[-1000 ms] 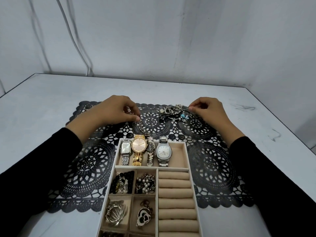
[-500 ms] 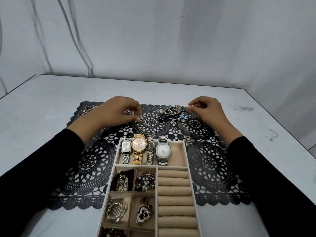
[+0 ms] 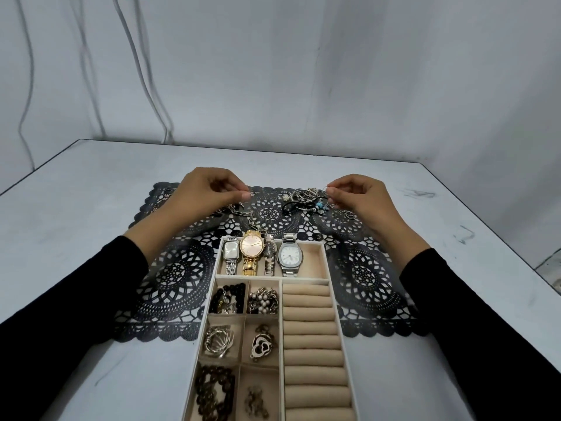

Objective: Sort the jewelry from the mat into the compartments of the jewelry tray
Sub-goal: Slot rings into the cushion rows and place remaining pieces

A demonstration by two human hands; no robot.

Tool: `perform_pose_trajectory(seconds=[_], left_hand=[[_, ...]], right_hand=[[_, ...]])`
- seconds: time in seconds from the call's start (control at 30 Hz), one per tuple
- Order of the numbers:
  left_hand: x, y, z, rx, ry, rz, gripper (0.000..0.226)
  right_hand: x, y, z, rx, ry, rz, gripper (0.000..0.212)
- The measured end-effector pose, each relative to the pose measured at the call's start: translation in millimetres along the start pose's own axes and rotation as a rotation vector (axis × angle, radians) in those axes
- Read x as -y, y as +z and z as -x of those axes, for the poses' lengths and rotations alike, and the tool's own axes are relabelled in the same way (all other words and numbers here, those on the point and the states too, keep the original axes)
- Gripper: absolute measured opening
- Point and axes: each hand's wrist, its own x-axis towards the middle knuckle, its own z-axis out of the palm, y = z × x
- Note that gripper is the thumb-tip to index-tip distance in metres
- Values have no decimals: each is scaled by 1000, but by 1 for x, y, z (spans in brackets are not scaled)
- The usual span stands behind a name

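My grey desk (image 3: 91, 183) stands in a grey-walled corner with one black lace mat (image 3: 176, 268) spread on it. Four watches (image 3: 252, 253) lie in the far compartment of the tray (image 3: 273, 277). My right hand (image 3: 361, 199) pinches a fine silver loop (image 3: 327, 187) over the jewelry pile (image 3: 303, 199) by the mat's far edge. My left hand (image 3: 203, 192) is curled, thumb to forefinger, and I cannot tell what it holds.

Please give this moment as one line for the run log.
left hand: pinched by chain, hold unclear | right hand: pinched at jewelry pile | tray: four watches in, ring rolls bare
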Motion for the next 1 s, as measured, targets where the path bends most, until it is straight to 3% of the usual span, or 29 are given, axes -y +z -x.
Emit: perform_pose_trajectory(seconds=[0.43,0.6,1.0], left_hand=[[-38,5,67,-5,-47,260,19],[-45,14,92,7,-48,326,26],[-55,26,119,58,-57,443,18]], right_hand=[[24,-3,68,27,2,-217,16],[29,-3,94,60,-18,-148,20],[29,2,139,229,-63,151,13]])
